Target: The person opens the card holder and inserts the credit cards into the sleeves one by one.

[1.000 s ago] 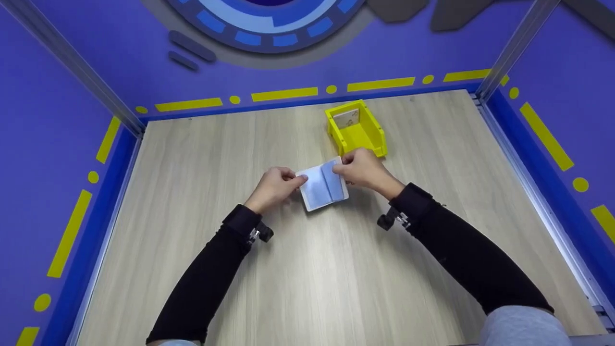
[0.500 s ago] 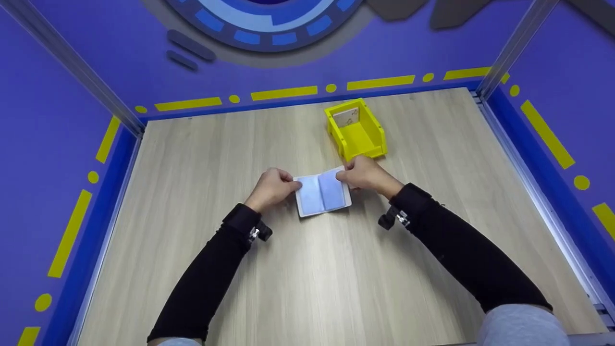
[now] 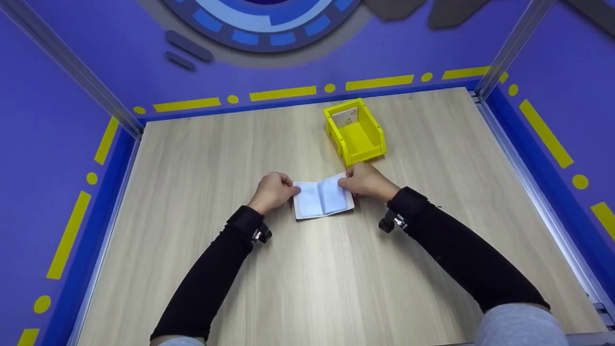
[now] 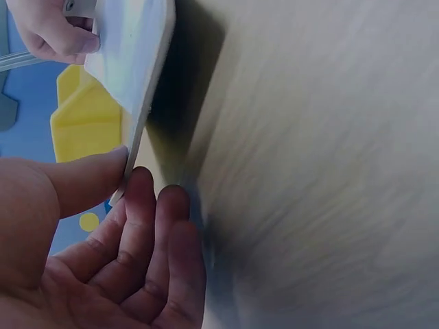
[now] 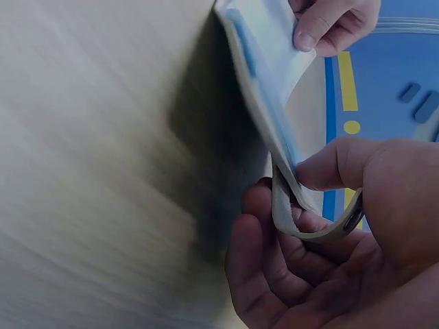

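An opened card holder (image 3: 307, 199) with pale bluish clear sleeves and a white border is held up in front of me, its fold running down the middle. My left hand (image 3: 273, 192) pinches its left edge, thumb on the inner face and fingers behind, as the left wrist view shows. The right edge is pinched by my right hand (image 3: 369, 182). A pale strap (image 5: 309, 236) with a metal snap loops out between the right fingers in the right wrist view. Beneath the holder (image 4: 134, 51) lies its shadow, so it is raised off the table at least partly.
A yellow bin (image 3: 366, 154) stands just beyond my right hand, with a pale patterned flat piece (image 3: 345, 117) against its back wall. The wooden table (image 3: 216, 154) is bounded by blue walls (image 3: 269, 77) with yellow marks.
Both hands have lowered the card holder slightly toward me and turned it more level. Its right leaf has opened out wider, and the right hand has moved away from the bin's front.
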Motion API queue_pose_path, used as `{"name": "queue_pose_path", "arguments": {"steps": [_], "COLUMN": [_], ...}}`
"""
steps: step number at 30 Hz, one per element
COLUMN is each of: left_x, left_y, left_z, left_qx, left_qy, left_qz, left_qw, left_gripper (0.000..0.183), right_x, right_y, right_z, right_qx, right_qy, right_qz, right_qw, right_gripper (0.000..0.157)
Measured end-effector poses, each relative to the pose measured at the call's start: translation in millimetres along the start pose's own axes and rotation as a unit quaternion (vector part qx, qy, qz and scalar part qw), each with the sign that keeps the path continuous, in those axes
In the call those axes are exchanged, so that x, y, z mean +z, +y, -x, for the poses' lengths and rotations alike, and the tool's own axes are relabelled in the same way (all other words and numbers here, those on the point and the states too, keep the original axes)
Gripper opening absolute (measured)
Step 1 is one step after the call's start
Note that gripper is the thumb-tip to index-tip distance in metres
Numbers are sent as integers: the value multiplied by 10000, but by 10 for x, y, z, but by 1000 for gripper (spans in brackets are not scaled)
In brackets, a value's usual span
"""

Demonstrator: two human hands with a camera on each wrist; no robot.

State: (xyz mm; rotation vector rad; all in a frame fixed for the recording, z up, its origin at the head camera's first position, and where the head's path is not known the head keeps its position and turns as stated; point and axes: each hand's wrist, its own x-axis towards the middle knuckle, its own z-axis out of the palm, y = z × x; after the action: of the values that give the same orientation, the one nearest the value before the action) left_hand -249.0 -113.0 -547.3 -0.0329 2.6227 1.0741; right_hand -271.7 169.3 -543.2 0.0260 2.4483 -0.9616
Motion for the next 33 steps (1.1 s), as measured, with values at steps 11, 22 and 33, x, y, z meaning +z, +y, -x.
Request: {"name": "queue_pose_path", "arguments": {"steps": [11, 22, 33], "left_x": [150, 127, 118], "left_y": [-202, -68, -73], "left_z": [-141, 3, 1], "left_qx": [480, 318, 311], "left_qy": [426, 580, 475], "left_qz": [-105, -311, -173], "left_qw": [9979, 9973, 9982], "left_gripper": [17, 16, 18], "right_x": [36, 90, 80], "right_y": [17, -110, -54], "right_z": [6, 67, -17], "right_qx": [-241, -1475, -2266], "right_qy": [380, 1328, 939], "right_qz": [977, 2014, 2373], "right_qw": [9942, 9592, 9400], "right_gripper": [40, 23, 20]}}
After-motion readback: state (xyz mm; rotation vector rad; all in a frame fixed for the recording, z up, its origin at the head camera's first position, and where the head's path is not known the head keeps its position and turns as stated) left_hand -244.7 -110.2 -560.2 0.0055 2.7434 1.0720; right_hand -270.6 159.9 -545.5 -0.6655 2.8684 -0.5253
